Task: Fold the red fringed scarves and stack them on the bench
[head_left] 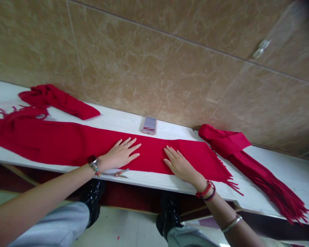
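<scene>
A long red scarf (149,151) lies stretched along a narrow white table, its fringe hanging a little over the front edge at the right. My left hand (118,154) rests on its middle with fingers spread, a ring on one of them. Further right, my right hand (179,164) lies flat on the same cloth, fingers stretched out and pointing away from me. Neither hand grips anything. Toward its left end the scarf is rumpled, with more fringe at the far left.
Behind the scarf, a folded red scarf (64,101) lies at the left and another fringed red scarf (237,147) at the right. A small phone-like object (149,125), partly blurred, sits by the tiled wall (144,61). The white table (115,121) runs along that wall.
</scene>
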Demonstrator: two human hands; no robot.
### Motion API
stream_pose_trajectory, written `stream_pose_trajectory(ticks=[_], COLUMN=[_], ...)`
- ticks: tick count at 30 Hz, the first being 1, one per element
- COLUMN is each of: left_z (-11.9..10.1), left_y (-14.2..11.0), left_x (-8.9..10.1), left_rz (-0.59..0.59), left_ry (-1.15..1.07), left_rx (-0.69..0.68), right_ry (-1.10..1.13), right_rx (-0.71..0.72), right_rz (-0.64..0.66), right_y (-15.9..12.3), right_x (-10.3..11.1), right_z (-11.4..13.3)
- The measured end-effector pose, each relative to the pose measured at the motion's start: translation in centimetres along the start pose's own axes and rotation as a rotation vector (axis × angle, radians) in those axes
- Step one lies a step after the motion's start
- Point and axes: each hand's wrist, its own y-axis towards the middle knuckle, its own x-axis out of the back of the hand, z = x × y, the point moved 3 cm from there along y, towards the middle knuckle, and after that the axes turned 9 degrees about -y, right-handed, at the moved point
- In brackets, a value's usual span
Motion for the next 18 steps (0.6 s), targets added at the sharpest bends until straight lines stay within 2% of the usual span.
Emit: stream_pose_trajectory(ticks=[3, 6, 10, 14, 18], left_z=[0.0, 0.0, -0.1, -1.2, -2.1], left_y=[0.0, 0.0, -1.0, -2.6, -3.7], left_x=[0.2, 0.7, 1.9, 2.9, 3.0], left_rz=[0.020, 0.049, 0.126, 0.187, 0.128], left_ry=[-0.023, -0.030, -0.017, 0.027, 0.130], left_rx=[0.012, 0.015, -0.032, -0.201, -0.323], right_ry=[0.016, 0.035, 0.020, -0.034, -0.005], right_rx=[0.037, 0.188, 0.342, 0.388, 0.395], right_rz=[-0.028, -0.050, -0.005, -0.001, -0.044], right_y=[0.6, 1.5, 2.0, 1.7, 1.1], right_x=[1.4, 3.3, 4.8, 4.9, 4.2], right_z=[1.5, 4.3, 7.3, 8.0, 7.4])
